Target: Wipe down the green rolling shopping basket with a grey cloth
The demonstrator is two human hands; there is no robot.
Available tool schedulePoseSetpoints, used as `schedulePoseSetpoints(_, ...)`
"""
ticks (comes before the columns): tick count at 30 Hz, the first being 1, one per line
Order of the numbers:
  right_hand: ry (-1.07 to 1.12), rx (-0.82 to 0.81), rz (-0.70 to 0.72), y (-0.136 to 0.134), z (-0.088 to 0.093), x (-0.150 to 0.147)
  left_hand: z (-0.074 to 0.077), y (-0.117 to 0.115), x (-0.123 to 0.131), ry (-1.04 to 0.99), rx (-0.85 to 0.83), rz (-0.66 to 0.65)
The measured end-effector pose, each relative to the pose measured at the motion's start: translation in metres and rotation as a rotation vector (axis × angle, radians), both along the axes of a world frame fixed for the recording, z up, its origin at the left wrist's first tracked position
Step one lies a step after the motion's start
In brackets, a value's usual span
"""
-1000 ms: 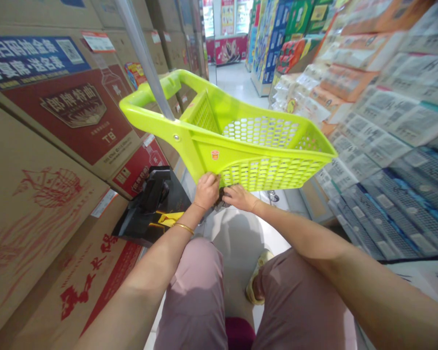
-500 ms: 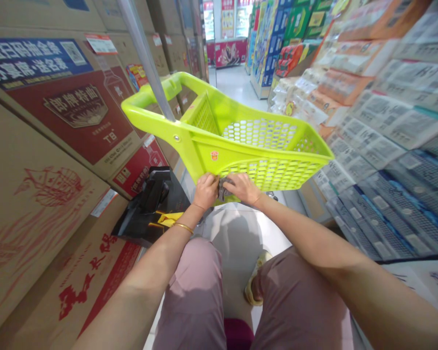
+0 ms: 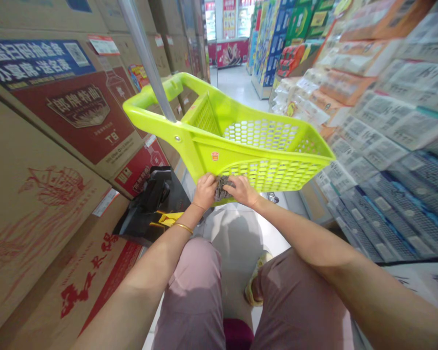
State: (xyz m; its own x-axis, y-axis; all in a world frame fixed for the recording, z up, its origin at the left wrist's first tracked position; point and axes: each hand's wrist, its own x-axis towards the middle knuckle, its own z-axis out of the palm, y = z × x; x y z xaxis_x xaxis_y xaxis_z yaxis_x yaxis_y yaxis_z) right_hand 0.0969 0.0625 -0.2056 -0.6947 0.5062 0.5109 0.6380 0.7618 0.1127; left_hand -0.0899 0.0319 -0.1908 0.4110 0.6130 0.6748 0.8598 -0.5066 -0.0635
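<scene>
A crumpled grey cloth [image 3: 222, 189] is bunched between my two hands, against the lower side of a lime-green plastic shopping cart [image 3: 222, 138]. My left hand [image 3: 205, 189] has its fingers curled at the cloth's left edge, close to the cart's lower frame. From the right, my right hand [image 3: 244, 190] pinches the cloth, with the thumb lying across it. Some of the fingertips are hidden behind the cloth. The cart's basket has a honeycomb of holes and nothing visible inside. A grey metal pole [image 3: 146, 58] rises from its handle end.
Stacked cardboard cartons [image 3: 76, 112] line the left side. A black bag [image 3: 149, 209] with a yellow piece stands beside my left forearm. Shelves of packaged goods [image 3: 383, 131] rise on the right. A tiled aisle [image 3: 233, 85] runs ahead past the cart.
The cloth has bunched up and shows more between my hands. My right hand has shifted slightly, its thumb now over the cloth. My left hand has hardly moved.
</scene>
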Motion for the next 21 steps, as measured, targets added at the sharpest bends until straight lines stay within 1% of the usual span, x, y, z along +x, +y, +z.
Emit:
schedulePoseSetpoints(3, -0.095, 0.056, 0.041, -0.004, -0.018, 0.003, 0.001, -0.001, 0.001, -0.001, 0.003, 0.007)
schedulePoseSetpoints(5, -0.147, 0.053, 0.092, -0.007, -0.026, 0.005, 0.001, -0.001, 0.002, 0.005, 0.033, 0.020)
schedulePoseSetpoints(7, -0.195, 0.031, 0.158, -0.010, -0.032, 0.006, 0.001, -0.001, 0.003, 0.021, 0.071, 0.015)
schedulePoseSetpoints(9, -0.234, 0.016, 0.206, -0.012, -0.033, 0.006, 0.001, -0.001, 0.003, 0.030, 0.098, 0.006)
schedulePoseSetpoints(11, -0.265, 0.022, 0.218, -0.012, -0.028, 0.004, 0.002, -0.002, 0.002, 0.024, 0.092, 0.006)
schedulePoseSetpoints(15, -0.257, 0.035, 0.134, -0.009, -0.007, 0.003, 0.002, -0.002, 0.001, -0.013, 0.022, 0.011)
schedulePoseSetpoints(18, -0.186, 0.050, 0.068, -0.007, 0.012, 0.005, 0.002, -0.002, 0.000, -0.022, 0.034, 0.003)
schedulePoseSetpoints(21, -0.039, 0.090, 0.005, -0.004, 0.030, 0.007, 0.000, -0.001, -0.002, -0.010, 0.046, -0.013)
